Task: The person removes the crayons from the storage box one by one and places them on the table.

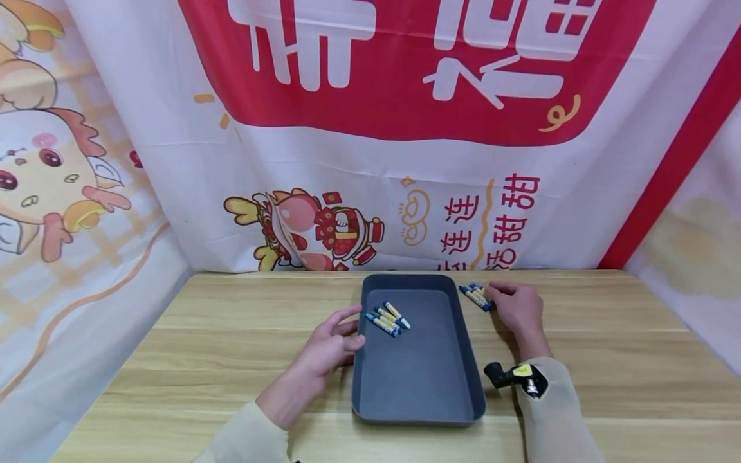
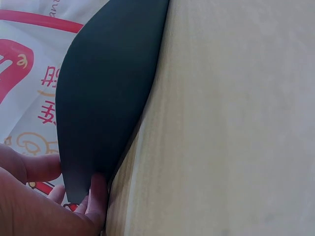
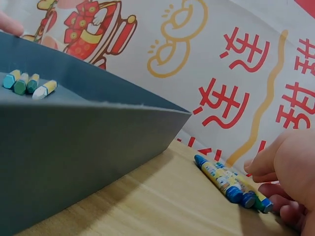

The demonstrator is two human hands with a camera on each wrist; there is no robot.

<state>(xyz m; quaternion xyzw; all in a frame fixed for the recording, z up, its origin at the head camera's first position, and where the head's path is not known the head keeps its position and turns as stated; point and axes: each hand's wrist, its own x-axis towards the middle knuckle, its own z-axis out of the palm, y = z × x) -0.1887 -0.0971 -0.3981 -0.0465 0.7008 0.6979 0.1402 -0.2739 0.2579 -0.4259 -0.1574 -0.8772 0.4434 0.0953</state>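
Observation:
A grey rectangular tray (image 1: 417,386) stands on the table. My left hand (image 1: 330,344) grips its left wall, thumb at the rim and fingers outside; the left wrist view shows this hand (image 2: 64,196) pinching the wall. Inside the tray lie several crayons (image 1: 388,319) in yellow wrappers, with blue, green and white tips. On the table right of the tray, a small group of crayons (image 3: 221,182) lies side by side, blue and green ends showing. My right hand (image 1: 517,308) is right beside them, fingers bent; the right wrist view shows the hand (image 3: 290,172) with its thumb and fingers apart.
A pale wood-grain table (image 1: 231,347) carries everything. A white and red printed cloth (image 1: 382,96) hangs along its back edge, and another printed cloth (image 1: 52,193) hangs at the left. A small black camera mount (image 1: 518,376) sits on the right sleeve.

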